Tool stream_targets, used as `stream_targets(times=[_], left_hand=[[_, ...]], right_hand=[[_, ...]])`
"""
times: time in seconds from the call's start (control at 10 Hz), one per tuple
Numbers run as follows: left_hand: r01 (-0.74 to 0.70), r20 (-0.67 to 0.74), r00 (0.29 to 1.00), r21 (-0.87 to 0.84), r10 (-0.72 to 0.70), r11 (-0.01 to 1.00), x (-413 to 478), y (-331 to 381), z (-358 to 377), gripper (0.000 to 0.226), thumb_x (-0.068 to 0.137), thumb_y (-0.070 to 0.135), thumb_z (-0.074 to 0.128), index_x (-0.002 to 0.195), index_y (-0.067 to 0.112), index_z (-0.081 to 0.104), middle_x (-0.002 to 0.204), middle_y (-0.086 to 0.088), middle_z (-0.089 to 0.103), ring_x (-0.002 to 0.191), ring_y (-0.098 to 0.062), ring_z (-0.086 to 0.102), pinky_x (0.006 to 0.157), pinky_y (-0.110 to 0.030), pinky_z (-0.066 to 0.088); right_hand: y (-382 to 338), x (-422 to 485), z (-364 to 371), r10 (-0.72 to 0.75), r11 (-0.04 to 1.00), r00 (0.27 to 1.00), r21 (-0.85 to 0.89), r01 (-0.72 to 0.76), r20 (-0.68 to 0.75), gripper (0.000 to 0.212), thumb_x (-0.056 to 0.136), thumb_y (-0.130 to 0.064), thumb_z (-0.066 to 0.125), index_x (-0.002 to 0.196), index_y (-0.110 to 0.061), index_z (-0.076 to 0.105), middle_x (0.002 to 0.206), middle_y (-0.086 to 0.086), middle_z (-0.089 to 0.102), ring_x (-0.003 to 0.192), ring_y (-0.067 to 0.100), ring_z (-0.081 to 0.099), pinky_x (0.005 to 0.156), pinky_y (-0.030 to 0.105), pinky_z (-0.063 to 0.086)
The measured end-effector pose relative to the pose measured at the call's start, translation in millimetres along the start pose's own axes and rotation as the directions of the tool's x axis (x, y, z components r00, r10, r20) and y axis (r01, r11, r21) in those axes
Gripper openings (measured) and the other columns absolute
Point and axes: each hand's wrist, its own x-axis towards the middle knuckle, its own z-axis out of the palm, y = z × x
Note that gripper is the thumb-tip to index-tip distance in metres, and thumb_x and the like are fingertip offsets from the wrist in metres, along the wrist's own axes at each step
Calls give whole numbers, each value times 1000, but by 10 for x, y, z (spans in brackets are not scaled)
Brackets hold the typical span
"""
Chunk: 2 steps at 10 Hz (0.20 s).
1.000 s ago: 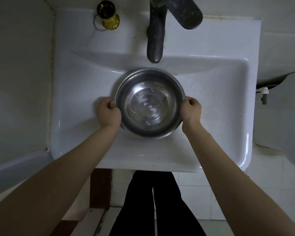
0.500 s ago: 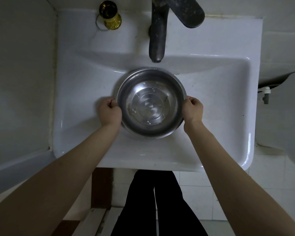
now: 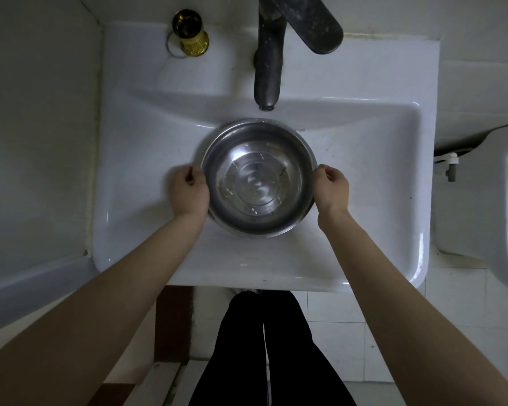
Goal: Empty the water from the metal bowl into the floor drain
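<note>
- Bowl [image 3: 258, 177] sits in the sink [image 3: 364, 177], under the tap [image 3: 269, 63].
- Left hand [image 3: 189, 192] and right hand [image 3: 332, 189] pinch opposite rims, bowl dead centre between them.
- Floor drain not in view.

Bathroom: washbasin [image 3: 364, 142], tap [image 3: 269, 65], tiled floor [image 3: 335, 332]

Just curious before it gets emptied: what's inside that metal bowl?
The metal bowl holds clear, rippling water with a few dark specks over its ringed bottom. The water's depth cannot be judged, and the bowl hides the sink floor beneath.
</note>
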Motion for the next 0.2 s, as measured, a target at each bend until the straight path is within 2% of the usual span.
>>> stream_targets(times=[0.1,0.2], left_hand=[[-19,0,1000,-8,19,1000,-15,107,-54,34,94,34,48,112,11,63,111,-10,66,97,-22,61,89,-33,47],[-49,43,998,-14,50,999,-100,247,-146,53,95,40,49,142,15,47,143,-4,50,127,-18,50,104,-26,38]], right_hand=[[-52,-82,-38,-53,999,999,-7,53,-5,49,94,-26,53,142,-17,50,128,-5,58,110,12,53,102,31,45],[-118,-161,-88,-105,994,994,15,106,-30,52,94,-27,53,145,-18,48,140,-2,57,121,16,55,108,34,43]])
